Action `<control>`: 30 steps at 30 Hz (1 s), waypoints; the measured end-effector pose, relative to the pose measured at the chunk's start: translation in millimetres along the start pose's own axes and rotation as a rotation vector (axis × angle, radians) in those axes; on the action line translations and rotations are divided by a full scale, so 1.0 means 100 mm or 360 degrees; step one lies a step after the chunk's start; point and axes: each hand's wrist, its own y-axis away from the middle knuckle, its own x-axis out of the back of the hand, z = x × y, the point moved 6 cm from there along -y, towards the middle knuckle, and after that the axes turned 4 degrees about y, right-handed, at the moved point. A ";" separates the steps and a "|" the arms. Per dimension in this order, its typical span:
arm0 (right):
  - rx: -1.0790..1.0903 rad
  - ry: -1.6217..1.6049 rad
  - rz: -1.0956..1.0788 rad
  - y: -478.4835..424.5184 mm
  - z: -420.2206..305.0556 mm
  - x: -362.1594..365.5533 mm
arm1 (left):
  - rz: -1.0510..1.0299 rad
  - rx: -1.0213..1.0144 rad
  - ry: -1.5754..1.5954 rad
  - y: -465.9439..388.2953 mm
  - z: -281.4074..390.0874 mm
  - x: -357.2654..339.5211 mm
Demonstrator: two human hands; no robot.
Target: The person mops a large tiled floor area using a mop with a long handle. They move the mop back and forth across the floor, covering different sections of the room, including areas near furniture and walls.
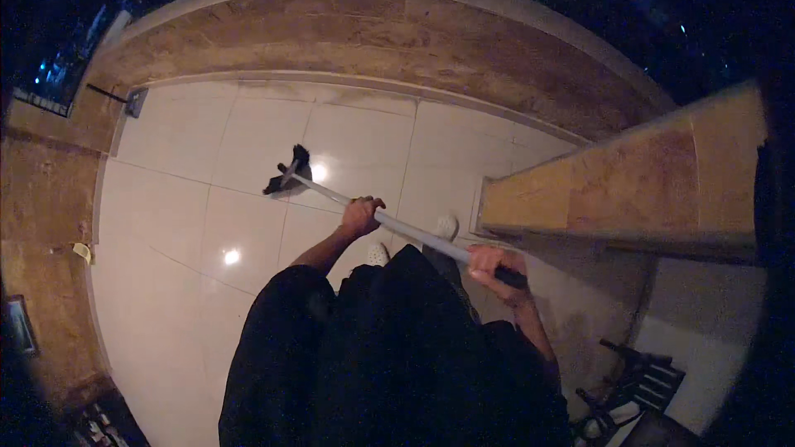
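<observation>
A broom with a pale handle (422,234) slants across the view in front of my body. My left hand (361,215) grips the handle partway down, with the fingers wrapped around it. Higher up, my right hand (494,264) is closed around the pole just below its black end grip (510,277). The dark broom head (289,171) is at the far end of the pole, on or just above the tiled floor (248,217). Its bristles look blurred, so contact with the tiles is hard to judge.
A low stone-clad wall (372,25) curves along the far side, and a wall end (596,180) juts in at right. A small grey object (135,103) sits in the far left corner. A dark slatted chair (646,385) stands at lower right. My light shoes (377,254) are below me.
</observation>
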 end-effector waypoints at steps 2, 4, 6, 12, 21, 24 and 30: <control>0.0147 0.0055 0.0074 -0.35 -0.23 0.37 | 0.0135 -0.0113 0.0107 -0.21 0.20 0.24; 0.0267 -0.0221 0.0175 -0.64 -0.59 0.84 | 0.0138 -0.0207 0.0331 -0.59 0.73 0.37; 0.0428 -0.0316 0.0225 -0.89 -1.00 1.34 | 0.0081 -0.0257 0.0572 -0.99 1.44 0.51; 0.0731 0.0459 -0.0277 -1.33 -2.01 1.95 | 0.0007 -0.0982 0.0991 -1.99 3.48 0.59; 0.0892 0.0283 -0.0281 -1.55 -1.68 2.57 | -0.0116 -0.0915 0.1215 -2.95 3.33 0.10; 0.0878 -0.0225 -0.0029 -1.63 -1.17 2.98 | 0.0101 -0.0679 0.0994 -2.97 2.65 0.14; 0.0246 -0.0028 0.0483 -1.87 -0.48 2.84 | -0.0048 -0.0227 0.0579 -3.00 1.76 0.34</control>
